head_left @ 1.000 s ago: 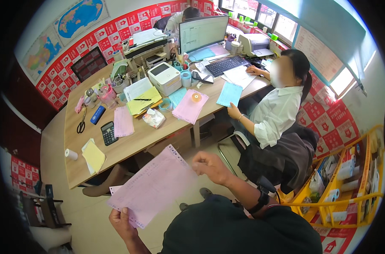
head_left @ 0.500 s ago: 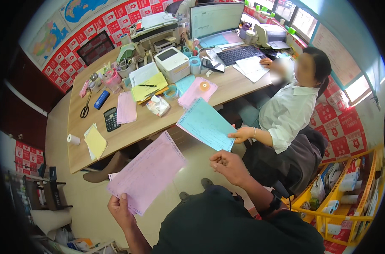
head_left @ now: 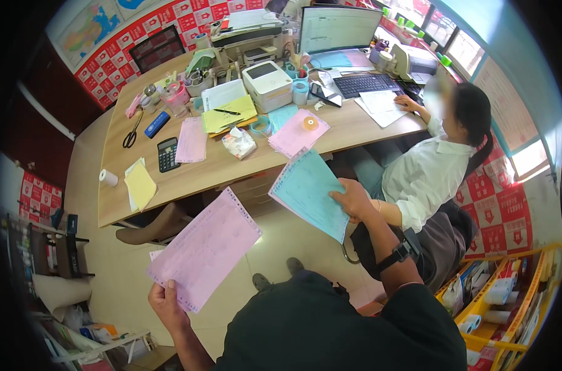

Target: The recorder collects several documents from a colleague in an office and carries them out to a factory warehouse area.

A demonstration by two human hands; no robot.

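Observation:
My left hand is closed on the lower left corner of a pink printed form, thumb on top. The form is held in the air in front of the desk, and another sheet's corner pokes out behind it. To the right, my right hand grips the right edge of a light blue form, its thumb lying on the paper. The seated co-worker's arm, in a white sleeve, reaches to the same edge. My hand hides that person's fingers, so I cannot tell whether they still hold the form.
Across the front stands a wooden desk with a calculator, a tissue pack, a tape roll on pink sheets, a small white printer and a monitor. A yellow rack stands at the lower right.
My right hand has moved forward from below the blue form and closed on its right edge. The pink form stays in my left hand. The co-worker's head has turned toward the desk.

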